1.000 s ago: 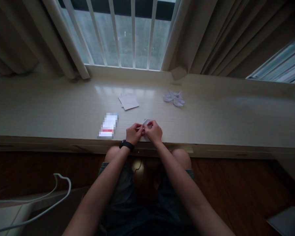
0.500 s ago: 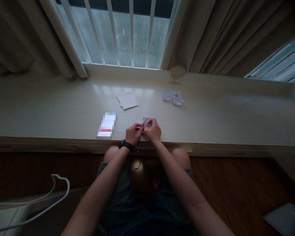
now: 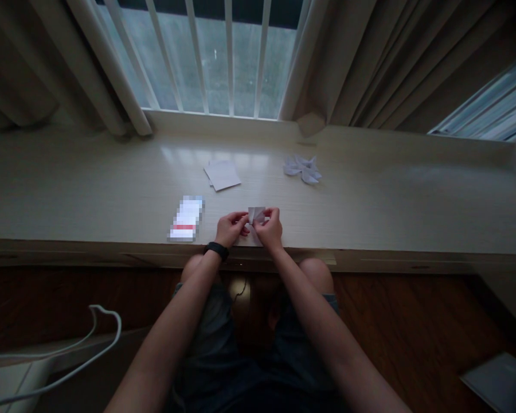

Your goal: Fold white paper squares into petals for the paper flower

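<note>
A small piece of folded white paper [image 3: 257, 214] is held up between my hands near the front edge of the table. My right hand [image 3: 270, 228] pinches it from the right, thumb across its lower part. At its left edge, the fingers of my left hand [image 3: 231, 229] are closed on the paper; a dark watch sits on that wrist. Just beyond lie flat white square sheets [image 3: 222, 175], slightly fanned. Several folded white paper pieces [image 3: 303, 168] rest together farther back on the right.
A phone with a blurred, lit screen [image 3: 186, 218] lies left of my hands on the long pale table [image 3: 391, 212]. Curtains and a barred window stand behind it. A white cable [image 3: 116, 327] loops at the lower left.
My left hand has shifted slightly left, away from the right thumb. More of the folded paper now shows between the hands. The sheets and folded pieces stay put.
</note>
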A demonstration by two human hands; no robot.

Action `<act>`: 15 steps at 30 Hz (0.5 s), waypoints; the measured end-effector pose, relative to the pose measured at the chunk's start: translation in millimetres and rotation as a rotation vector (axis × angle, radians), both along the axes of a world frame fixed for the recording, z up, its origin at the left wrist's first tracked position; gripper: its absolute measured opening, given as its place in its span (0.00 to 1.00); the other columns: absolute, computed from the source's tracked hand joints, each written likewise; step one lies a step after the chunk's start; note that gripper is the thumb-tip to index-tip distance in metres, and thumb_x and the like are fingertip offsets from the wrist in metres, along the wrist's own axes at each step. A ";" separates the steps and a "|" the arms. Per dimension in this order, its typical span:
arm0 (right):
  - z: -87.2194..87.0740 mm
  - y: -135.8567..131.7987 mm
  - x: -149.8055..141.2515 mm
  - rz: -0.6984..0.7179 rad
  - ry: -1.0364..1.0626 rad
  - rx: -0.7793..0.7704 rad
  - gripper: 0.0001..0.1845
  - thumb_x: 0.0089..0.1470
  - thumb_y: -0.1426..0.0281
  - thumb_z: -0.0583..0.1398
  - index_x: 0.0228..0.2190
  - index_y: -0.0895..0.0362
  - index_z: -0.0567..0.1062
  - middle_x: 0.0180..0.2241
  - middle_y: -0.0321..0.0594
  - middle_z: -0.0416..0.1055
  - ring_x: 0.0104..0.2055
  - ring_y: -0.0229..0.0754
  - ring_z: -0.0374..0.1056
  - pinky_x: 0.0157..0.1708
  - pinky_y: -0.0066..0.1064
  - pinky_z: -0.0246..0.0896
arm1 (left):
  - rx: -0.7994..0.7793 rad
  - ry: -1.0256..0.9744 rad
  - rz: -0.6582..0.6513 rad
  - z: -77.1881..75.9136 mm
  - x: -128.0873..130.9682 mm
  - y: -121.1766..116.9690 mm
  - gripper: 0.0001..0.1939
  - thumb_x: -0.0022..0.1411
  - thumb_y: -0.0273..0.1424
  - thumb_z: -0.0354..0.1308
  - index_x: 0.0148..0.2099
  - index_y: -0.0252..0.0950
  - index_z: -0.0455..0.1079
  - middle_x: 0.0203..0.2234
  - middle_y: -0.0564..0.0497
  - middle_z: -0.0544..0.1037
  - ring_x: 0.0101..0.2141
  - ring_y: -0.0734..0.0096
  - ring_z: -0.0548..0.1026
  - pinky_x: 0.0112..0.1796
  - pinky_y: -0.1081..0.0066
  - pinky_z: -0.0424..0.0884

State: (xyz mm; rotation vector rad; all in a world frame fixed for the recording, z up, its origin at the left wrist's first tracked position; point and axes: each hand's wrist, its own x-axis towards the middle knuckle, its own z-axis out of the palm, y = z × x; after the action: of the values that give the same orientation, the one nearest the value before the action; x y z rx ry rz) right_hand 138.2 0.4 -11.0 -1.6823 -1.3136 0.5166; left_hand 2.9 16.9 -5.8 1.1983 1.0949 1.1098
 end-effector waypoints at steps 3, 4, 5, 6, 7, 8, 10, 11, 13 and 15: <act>0.7 -0.3 2.4 0.007 0.033 -0.012 0.27 0.44 0.63 0.61 0.46 0.54 0.60 0.39 0.42 0.71 0.30 0.43 0.68 0.30 0.33 0.58 | -0.002 -0.017 -0.012 2.2 0.3 -2.4 0.28 0.51 0.38 0.67 0.51 0.31 0.67 0.23 0.51 0.78 0.19 0.74 0.75 0.22 0.74 0.74; 1.2 -0.7 3.0 0.019 0.040 -0.013 0.29 0.44 0.63 0.61 0.48 0.54 0.59 0.39 0.42 0.71 0.30 0.43 0.69 0.30 0.33 0.59 | -0.006 -0.018 -0.019 3.1 0.5 -3.3 0.28 0.51 0.38 0.67 0.52 0.31 0.67 0.24 0.51 0.78 0.19 0.74 0.75 0.22 0.74 0.74; 1.7 -1.2 3.3 0.036 0.041 -0.013 0.31 0.44 0.62 0.61 0.50 0.54 0.59 0.39 0.42 0.71 0.30 0.43 0.69 0.30 0.32 0.59 | -0.010 -0.018 -0.026 3.9 0.6 -3.9 0.28 0.51 0.39 0.67 0.52 0.31 0.66 0.24 0.50 0.78 0.20 0.73 0.76 0.23 0.74 0.74; 2.2 -1.9 3.4 0.057 0.031 -0.014 0.33 0.45 0.61 0.61 0.51 0.54 0.58 0.39 0.41 0.72 0.30 0.43 0.69 0.30 0.32 0.59 | -0.013 -0.016 -0.034 4.6 0.7 -4.3 0.28 0.52 0.39 0.66 0.51 0.31 0.66 0.24 0.50 0.78 0.20 0.73 0.76 0.23 0.74 0.74; 2.6 -2.6 3.2 0.076 0.012 -0.014 0.33 0.46 0.60 0.62 0.52 0.54 0.58 0.39 0.41 0.72 0.30 0.43 0.69 0.30 0.32 0.58 | -0.015 -0.014 -0.041 5.0 0.7 -4.5 0.29 0.52 0.41 0.66 0.52 0.31 0.66 0.24 0.50 0.78 0.20 0.72 0.76 0.22 0.75 0.74; 2.8 -3.3 2.7 0.090 -0.012 -0.015 0.34 0.46 0.59 0.62 0.53 0.54 0.59 0.39 0.41 0.72 0.30 0.43 0.69 0.29 0.32 0.58 | -0.015 -0.011 -0.045 5.2 0.7 -4.4 0.30 0.52 0.42 0.66 0.52 0.31 0.65 0.24 0.50 0.78 0.20 0.72 0.76 0.22 0.75 0.73; 2.5 -4.1 1.7 0.094 -0.057 -0.014 0.32 0.47 0.58 0.62 0.52 0.54 0.61 0.39 0.41 0.73 0.30 0.42 0.69 0.30 0.32 0.58 | -0.010 -0.003 -0.050 5.0 0.4 -3.7 0.33 0.50 0.43 0.67 0.54 0.31 0.64 0.25 0.50 0.78 0.20 0.72 0.76 0.21 0.75 0.73; 2.0 -4.1 1.4 0.091 -0.064 -0.011 0.31 0.48 0.57 0.62 0.51 0.54 0.63 0.39 0.41 0.74 0.29 0.42 0.69 0.30 0.32 0.59 | -0.006 -0.001 -0.052 5.0 0.3 -3.4 0.35 0.48 0.43 0.68 0.54 0.32 0.64 0.26 0.50 0.78 0.20 0.72 0.76 0.20 0.76 0.72; 0.8 -3.5 1.8 0.094 -0.042 0.008 0.26 0.47 0.57 0.63 0.47 0.54 0.68 0.38 0.39 0.75 0.28 0.40 0.68 0.31 0.32 0.60 | -0.001 -0.012 -0.047 5.3 0.0 -3.0 0.36 0.45 0.43 0.70 0.54 0.32 0.65 0.27 0.49 0.79 0.20 0.72 0.76 0.19 0.76 0.71; -0.1 -2.7 3.7 0.125 0.013 0.030 0.23 0.47 0.55 0.63 0.42 0.53 0.71 0.36 0.38 0.75 0.27 0.38 0.67 0.32 0.32 0.61 | -0.004 -0.038 -0.023 6.4 -0.2 -3.3 0.37 0.43 0.43 0.71 0.53 0.32 0.66 0.26 0.49 0.79 0.20 0.71 0.76 0.19 0.76 0.71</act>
State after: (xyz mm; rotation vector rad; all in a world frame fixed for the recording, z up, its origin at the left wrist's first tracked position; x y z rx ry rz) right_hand 141.8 -2.3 -11.1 -1.5770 -1.4168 0.5774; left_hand 2.7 13.6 0.5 1.1792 1.0523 1.1079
